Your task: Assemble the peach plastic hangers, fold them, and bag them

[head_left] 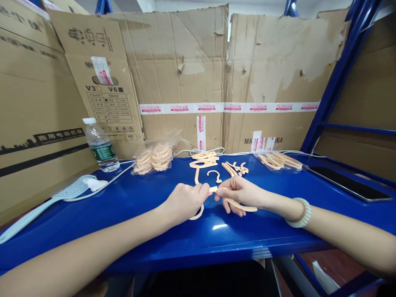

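Note:
My left hand (189, 201) is closed in a pinch on a beige plastic hanger part. The part's straight end (197, 176) sticks up past the fingers, and a curved end (199, 213) shows below the hand. My right hand (236, 193) is closed on a curved beige hanger arm (243, 206), which reaches out under the palm to the right. Between the fingertips of both hands a short flat beige tip (213, 189) shows; the fingers hide how the parts meet. A loose beige hanger hook (214, 175) lies just beyond my hands.
Behind lie stacked beige pieces (204, 160), straight strips (229, 169) and small hooks (242, 168). Bagged rings (154, 158), bagged strips (280, 161), a water bottle (101, 146), a pale blue brush (69, 189) and a phone (349, 183) rest on the blue table (139, 235). Cardboard (182, 82) stands behind.

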The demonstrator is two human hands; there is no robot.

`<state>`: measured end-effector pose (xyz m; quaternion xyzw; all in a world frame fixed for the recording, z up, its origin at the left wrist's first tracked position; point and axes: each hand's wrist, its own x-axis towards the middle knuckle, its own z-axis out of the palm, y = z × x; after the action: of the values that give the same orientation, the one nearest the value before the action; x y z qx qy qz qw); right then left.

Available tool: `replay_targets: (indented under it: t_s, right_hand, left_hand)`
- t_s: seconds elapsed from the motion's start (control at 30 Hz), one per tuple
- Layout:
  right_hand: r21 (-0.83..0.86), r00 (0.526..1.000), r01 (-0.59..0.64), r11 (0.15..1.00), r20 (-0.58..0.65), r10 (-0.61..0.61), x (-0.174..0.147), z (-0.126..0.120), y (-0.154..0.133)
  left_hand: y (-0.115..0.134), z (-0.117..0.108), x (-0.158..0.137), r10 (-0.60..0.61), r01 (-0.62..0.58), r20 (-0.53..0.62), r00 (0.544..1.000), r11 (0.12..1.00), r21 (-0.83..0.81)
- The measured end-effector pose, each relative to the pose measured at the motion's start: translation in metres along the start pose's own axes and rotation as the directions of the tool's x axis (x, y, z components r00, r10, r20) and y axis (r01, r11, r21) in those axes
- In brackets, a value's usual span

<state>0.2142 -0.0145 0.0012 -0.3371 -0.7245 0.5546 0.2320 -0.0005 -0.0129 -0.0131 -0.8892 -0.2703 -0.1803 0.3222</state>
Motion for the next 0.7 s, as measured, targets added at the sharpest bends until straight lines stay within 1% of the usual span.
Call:
replay_targets:
  t_s: [0.17, 0.27, 0.3, 0.33, 0.4, 0.43, 0.47, 0.5, 0.57, 0.6, 0.63, 0.67, 0.7]
  right_hand:
    - [-0.224, 0.987, 0.082, 0.971, -0.119, -0.111, -0.005, 0.006, -0.003]
    - [-0.388, 0.968, 0.126, 0.913, -0.155, -0.200, -0.010, 0.009, -0.005]
    - [-0.464, 0.956, 0.156, 0.872, -0.149, -0.251, -0.011, 0.010, -0.006]
    - [-0.559, 0.939, 0.196, 0.806, -0.129, -0.318, -0.012, 0.011, -0.006]
    - [-0.744, 0.887, 0.280, 0.606, -0.041, -0.460, -0.012, 0.013, -0.005]
    - [-0.805, 0.858, 0.311, 0.505, 0.009, -0.513, -0.012, 0.013, -0.005]
    - [-0.839, 0.836, 0.329, 0.434, 0.044, -0.548, -0.012, 0.011, -0.006]
    - [-0.850, 0.818, 0.337, 0.405, 0.052, -0.572, -0.011, 0.007, -0.007]
    - [-0.843, 0.791, 0.336, 0.421, 0.010, -0.611, -0.009, -0.008, -0.010]
    - [-0.842, 0.769, 0.327, 0.430, -0.027, -0.638, -0.008, -0.019, -0.011]
    - [-0.852, 0.753, 0.311, 0.422, -0.050, -0.656, -0.007, -0.033, -0.012]
    - [-0.871, 0.727, 0.292, 0.395, -0.067, -0.683, -0.006, -0.047, -0.011]
    - [-0.889, 0.708, 0.246, 0.387, -0.107, -0.698, -0.004, -0.062, -0.009]
  left_hand:
    - [0.001, -0.006, 0.001, -0.011, 0.011, -0.010, 1.000, 1.000, -0.018]
    - [0.002, -0.010, 0.003, -0.036, 0.038, 0.040, 0.999, 0.997, -0.067]
    - [0.002, -0.010, 0.004, -0.058, 0.065, 0.079, 0.995, 0.994, -0.088]
    - [0.002, -0.010, 0.005, -0.094, 0.109, 0.128, 0.987, 0.988, -0.113]
    - [0.002, -0.009, 0.006, -0.182, 0.224, 0.236, 0.955, 0.960, -0.167]
    - [0.001, -0.009, 0.007, -0.225, 0.284, 0.277, 0.934, 0.939, -0.195]
    - [0.001, -0.008, 0.008, -0.263, 0.337, 0.298, 0.917, 0.912, -0.233]
    - [0.001, -0.008, 0.008, -0.291, 0.377, 0.301, 0.908, 0.881, -0.286]
    - [-0.001, -0.007, 0.009, -0.343, 0.432, 0.272, 0.899, 0.791, -0.433]
    - [-0.002, -0.007, 0.009, -0.380, 0.459, 0.257, 0.889, 0.721, -0.519]
    - [-0.003, -0.007, 0.009, -0.423, 0.487, 0.257, 0.869, 0.635, -0.600]
    - [-0.004, -0.006, 0.009, -0.467, 0.520, 0.281, 0.838, 0.530, -0.669]
    - [-0.006, -0.005, 0.009, -0.508, 0.555, 0.326, 0.798, 0.407, -0.725]
